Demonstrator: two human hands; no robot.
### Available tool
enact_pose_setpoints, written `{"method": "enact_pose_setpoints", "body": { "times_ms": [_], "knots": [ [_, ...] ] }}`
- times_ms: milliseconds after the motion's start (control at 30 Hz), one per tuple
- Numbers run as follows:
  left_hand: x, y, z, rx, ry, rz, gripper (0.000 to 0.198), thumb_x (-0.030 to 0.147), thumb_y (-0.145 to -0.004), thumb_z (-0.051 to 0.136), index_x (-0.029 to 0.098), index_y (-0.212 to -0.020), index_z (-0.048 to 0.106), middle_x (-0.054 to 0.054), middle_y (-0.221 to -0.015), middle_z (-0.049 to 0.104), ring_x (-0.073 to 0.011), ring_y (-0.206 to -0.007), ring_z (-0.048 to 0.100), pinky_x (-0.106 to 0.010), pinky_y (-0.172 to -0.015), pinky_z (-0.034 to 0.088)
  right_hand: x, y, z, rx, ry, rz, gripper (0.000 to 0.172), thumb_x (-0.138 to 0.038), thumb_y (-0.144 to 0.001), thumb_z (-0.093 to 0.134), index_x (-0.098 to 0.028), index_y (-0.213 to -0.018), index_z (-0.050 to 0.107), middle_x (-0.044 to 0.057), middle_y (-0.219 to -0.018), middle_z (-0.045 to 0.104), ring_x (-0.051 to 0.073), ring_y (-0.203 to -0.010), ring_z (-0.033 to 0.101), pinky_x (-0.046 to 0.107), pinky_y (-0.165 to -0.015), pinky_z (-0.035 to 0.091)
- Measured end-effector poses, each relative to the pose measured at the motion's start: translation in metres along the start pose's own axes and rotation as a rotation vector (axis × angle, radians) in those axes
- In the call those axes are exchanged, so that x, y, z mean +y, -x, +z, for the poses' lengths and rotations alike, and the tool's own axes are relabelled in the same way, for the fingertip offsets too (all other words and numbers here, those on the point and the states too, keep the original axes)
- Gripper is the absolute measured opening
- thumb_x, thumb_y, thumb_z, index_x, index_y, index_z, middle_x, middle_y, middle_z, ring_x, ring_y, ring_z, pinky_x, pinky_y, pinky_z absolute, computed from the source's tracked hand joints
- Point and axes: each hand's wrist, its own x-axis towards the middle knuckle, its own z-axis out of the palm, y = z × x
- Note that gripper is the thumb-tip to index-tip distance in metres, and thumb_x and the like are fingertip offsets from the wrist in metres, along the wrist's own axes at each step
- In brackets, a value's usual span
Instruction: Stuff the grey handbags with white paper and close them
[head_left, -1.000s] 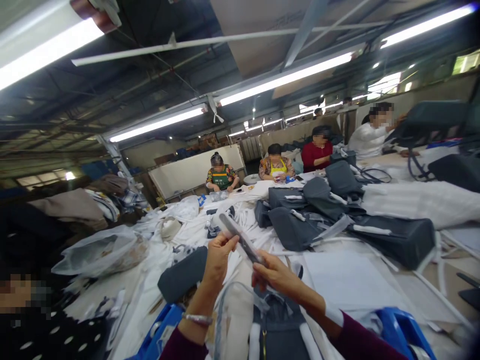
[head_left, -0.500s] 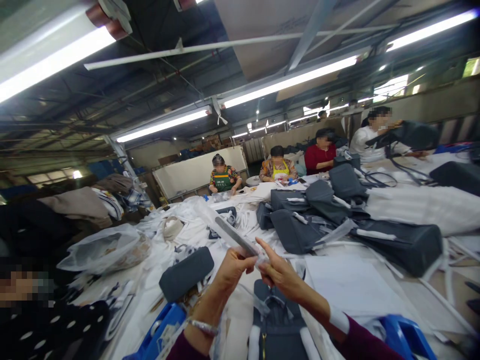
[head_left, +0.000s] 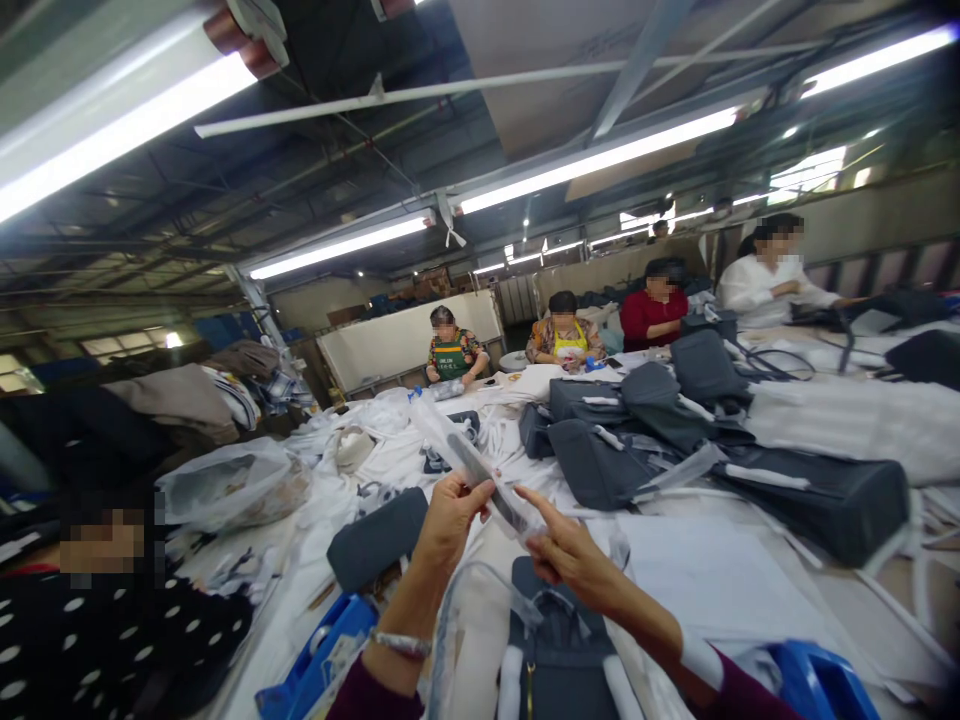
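Note:
A dark strap in a clear plastic sleeve point(head_left: 474, 458) slants up and away in front of me. My left hand point(head_left: 454, 515) pinches it at mid-length between thumb and fingers. At its lower end, my right hand point(head_left: 566, 550) has its fingers curled on the plastic, with the index finger stretched along it. Below both hands lies a dark grey bag point(head_left: 566, 655) with a gold zip and white-wrapped handles. A loose strip of clear plastic point(head_left: 487, 575) curves beside that bag, under my left forearm.
Several dark grey bags point(head_left: 600, 465) are heaped at the right, and another dark bag point(head_left: 379, 540) lies left. Blue tape dispensers point(head_left: 319, 655) flank me. A clear plastic sack point(head_left: 232, 485) stands left. A person in polka dots point(head_left: 120, 640) is close by; several people work across the table.
The wrapped strap has slid down toward me, and my hands are farther apart along it. A loose plastic strip now shows under my left forearm. The view has turned slightly left.

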Motion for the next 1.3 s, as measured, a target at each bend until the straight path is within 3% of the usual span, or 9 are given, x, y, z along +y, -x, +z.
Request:
{"method": "enact_pose_setpoints", "body": {
  "times_ms": [67, 167, 367, 600, 733, 867, 1000, 1100, 1300],
  "knots": [
    [-0.012, 0.006, 0.007, -0.063, -0.006, -0.053, 0.031, 0.036, -0.061, 0.08, 0.013, -0.08, 0.07, 0.0, -0.065, 0.061, -0.006, -0.048, 0.041, -0.02, -0.042, 0.028, -0.004, 0.0, 0.005, 0.015, -0.011, 0.019, 0.071, -0.03, -0.086, 0.047, -0.016, -0.147, 0.013, -0.011, -0.052, 0.042, 0.008, -0.041, 0.036, 0.02, -0.043, 0.028],
    [-0.025, 0.013, 0.012, -0.122, -0.013, -0.133, 0.033, 0.04, -0.064, 0.078, 0.013, -0.08, 0.07, 0.002, -0.056, 0.055, -0.0055, -0.043, 0.038, -0.021, -0.041, 0.026, -0.007, 0.0, 0.011, 0.014, -0.04, 0.014, 0.077, -0.026, -0.084, 0.048, -0.017, -0.149, 0.007, -0.009, -0.056, 0.047, 0.008, -0.042, 0.036, 0.02, -0.041, 0.028],
    [-0.01, 0.013, -0.006, 0.071, 0.021, -0.049, 0.037, 0.034, -0.055, 0.083, 0.013, -0.08, 0.067, 0.001, -0.061, 0.059, -0.0056, -0.048, 0.042, -0.02, -0.046, 0.03, -0.013, 0.003, 0.006, -0.017, -0.05, 0.034, 0.078, -0.04, -0.087, 0.05, -0.014, -0.149, 0.011, -0.011, -0.047, 0.037, 0.007, -0.04, 0.032, 0.019, -0.041, 0.025],
    [-0.006, 0.024, -0.008, -0.211, -0.052, -0.211, 0.036, 0.037, -0.059, 0.081, 0.011, -0.075, 0.061, 0.007, -0.045, 0.044, -0.0038, -0.039, 0.032, -0.02, -0.042, 0.017, -0.014, -0.002, 0.003, -0.05, -0.149, 0.085, 0.09, -0.05, -0.082, 0.056, -0.012, -0.149, 0.009, -0.013, -0.05, 0.028, 0.006, -0.041, 0.022, 0.019, -0.04, 0.022],
    [-0.011, 0.03, 0.002, -0.266, -0.034, -0.262, 0.037, 0.037, -0.059, 0.082, 0.012, -0.071, 0.057, 0.008, -0.046, 0.04, -0.0026, -0.041, 0.029, -0.02, -0.043, 0.017, -0.008, -0.004, 0.005, -0.064, -0.103, 0.05, 0.083, -0.054, -0.085, 0.053, -0.014, -0.147, 0.015, -0.012, -0.05, 0.026, 0.006, -0.041, 0.02, 0.019, -0.039, 0.019],
    [-0.011, 0.031, 0.0, -0.27, -0.035, -0.308, 0.036, 0.038, -0.063, 0.08, 0.01, -0.065, 0.058, 0.004, -0.049, 0.046, -0.0042, -0.043, 0.037, -0.02, -0.043, 0.024, -0.009, -0.005, 0.007, -0.065, -0.134, -0.017, 0.062, -0.053, -0.086, 0.053, -0.016, -0.134, 0.039, -0.01, -0.054, 0.028, 0.005, -0.042, 0.021, 0.02, -0.039, 0.017],
    [-0.006, 0.025, -0.015, -0.03, 0.092, -0.126, 0.038, 0.034, -0.063, 0.08, 0.01, -0.088, 0.066, 0.003, -0.059, 0.054, -0.0046, -0.048, 0.043, -0.018, -0.046, 0.03, -0.013, -0.005, 0.006, -0.057, -0.185, -0.043, 0.044, -0.052, -0.086, 0.053, -0.018, -0.113, 0.05, -0.01, -0.055, 0.026, 0.004, -0.041, 0.021, 0.019, -0.038, 0.018],
    [-0.001, 0.021, -0.021, 0.09, 0.109, -0.03, 0.037, 0.027, -0.059, 0.083, 0.012, -0.088, 0.067, 0.003, -0.06, 0.056, -0.0037, -0.047, 0.042, -0.017, -0.044, 0.028, -0.014, -0.005, 0.004, -0.085, -0.18, -0.048, 0.037, -0.051, -0.085, 0.055, -0.018, -0.102, 0.05, -0.011, -0.053, 0.026, 0.004, -0.04, 0.021, 0.019, -0.038, 0.019],
    [-0.003, 0.03, -0.007, -0.036, 0.012, -0.138, 0.03, 0.03, -0.056, 0.083, 0.009, -0.072, 0.068, 0.002, -0.05, 0.054, -0.0054, -0.044, 0.042, -0.018, -0.043, 0.028, -0.012, -0.008, 0.006, -0.102, -0.201, -0.034, 0.031, -0.049, -0.085, 0.055, -0.019, -0.09, 0.046, -0.011, -0.054, 0.03, 0.003, -0.04, 0.022, 0.017, -0.037, 0.019]
  ]
}}
